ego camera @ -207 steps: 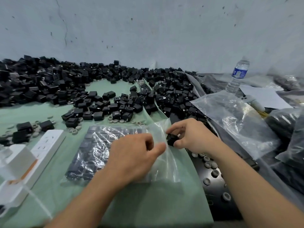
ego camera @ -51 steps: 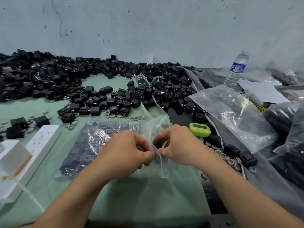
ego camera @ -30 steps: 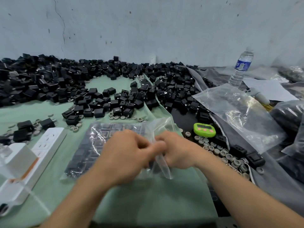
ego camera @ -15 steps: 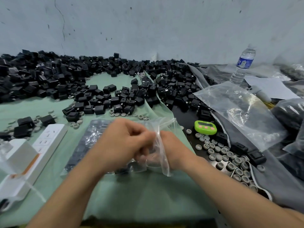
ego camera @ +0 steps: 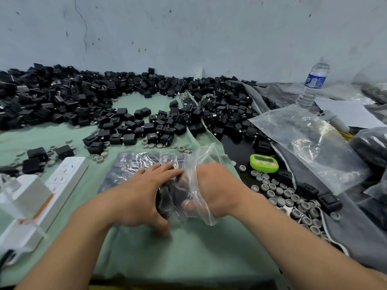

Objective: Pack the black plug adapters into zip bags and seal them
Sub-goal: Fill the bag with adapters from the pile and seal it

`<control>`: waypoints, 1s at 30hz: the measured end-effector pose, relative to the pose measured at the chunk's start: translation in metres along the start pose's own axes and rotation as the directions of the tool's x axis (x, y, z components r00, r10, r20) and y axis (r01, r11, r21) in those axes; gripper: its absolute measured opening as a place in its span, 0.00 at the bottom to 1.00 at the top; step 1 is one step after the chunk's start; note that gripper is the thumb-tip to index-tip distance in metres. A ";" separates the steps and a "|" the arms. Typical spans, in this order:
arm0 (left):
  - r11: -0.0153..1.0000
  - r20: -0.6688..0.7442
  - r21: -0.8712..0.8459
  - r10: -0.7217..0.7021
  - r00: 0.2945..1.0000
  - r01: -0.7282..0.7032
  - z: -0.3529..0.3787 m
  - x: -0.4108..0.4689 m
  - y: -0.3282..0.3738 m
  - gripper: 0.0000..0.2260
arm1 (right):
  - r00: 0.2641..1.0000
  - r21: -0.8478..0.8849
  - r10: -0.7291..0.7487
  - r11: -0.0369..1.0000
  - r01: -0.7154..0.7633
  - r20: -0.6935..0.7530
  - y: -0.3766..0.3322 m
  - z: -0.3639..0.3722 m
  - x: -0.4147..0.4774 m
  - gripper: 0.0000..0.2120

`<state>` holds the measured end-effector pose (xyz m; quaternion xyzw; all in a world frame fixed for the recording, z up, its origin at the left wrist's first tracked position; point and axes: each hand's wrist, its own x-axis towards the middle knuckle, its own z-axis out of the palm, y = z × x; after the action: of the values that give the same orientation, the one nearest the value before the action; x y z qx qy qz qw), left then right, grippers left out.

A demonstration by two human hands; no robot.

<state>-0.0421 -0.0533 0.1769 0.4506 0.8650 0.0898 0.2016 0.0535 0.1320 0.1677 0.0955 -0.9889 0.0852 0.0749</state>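
On the green-covered bench (ego camera: 188,254), front centre, a clear zip bag (ego camera: 129,168) lies flat, packed with black plug adapters (ego camera: 167,197). Left hand (ego camera: 142,197) lies spread over the bag's right-hand end, fingers straight, thumb down at its near edge, pressing. Right hand (ego camera: 217,189) is pushed into the open bag mouth, its fingers blurred behind the plastic; whether they grip anything cannot be told. Loose adapters (ego camera: 129,130) are heaped beyond the bag

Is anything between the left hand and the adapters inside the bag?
Yes, the clear wall of the zip bag: the left hand rests on the adapters only through it. The right hand has its fingers inside the bag's mouth.
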 end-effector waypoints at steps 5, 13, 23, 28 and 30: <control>0.996 -0.132 0.062 -0.053 0.990 0.062 0.009 0.021 0.000 0.53 | 0.994 -0.063 0.111 0.992 -0.110 0.010 0.012 0.007 0.013 0.10; 0.995 -0.220 -0.075 -0.079 0.972 0.064 0.007 0.033 -0.006 0.53 | 0.937 0.357 0.349 0.878 -0.319 -0.021 0.040 0.015 0.018 0.10; 0.991 -0.231 -0.106 -0.110 0.967 0.087 0.006 0.027 -0.008 0.48 | 0.889 0.361 0.431 0.862 -0.357 -0.151 0.031 0.034 0.021 0.14; 0.987 -0.231 -0.127 -0.126 0.965 0.099 0.006 0.026 -0.011 0.53 | 0.869 0.414 0.478 0.822 -0.391 -0.129 0.034 0.038 0.020 0.11; 0.983 -0.238 -0.151 -0.137 0.962 0.102 0.007 0.027 -0.012 0.54 | 0.880 0.396 0.465 0.829 -0.394 -0.097 0.032 0.038 0.019 0.14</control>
<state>-0.0619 -0.0378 0.1597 0.3679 0.9008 0.1921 0.1278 0.0234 0.1526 0.1293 -0.1264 -0.9398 0.2906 0.1282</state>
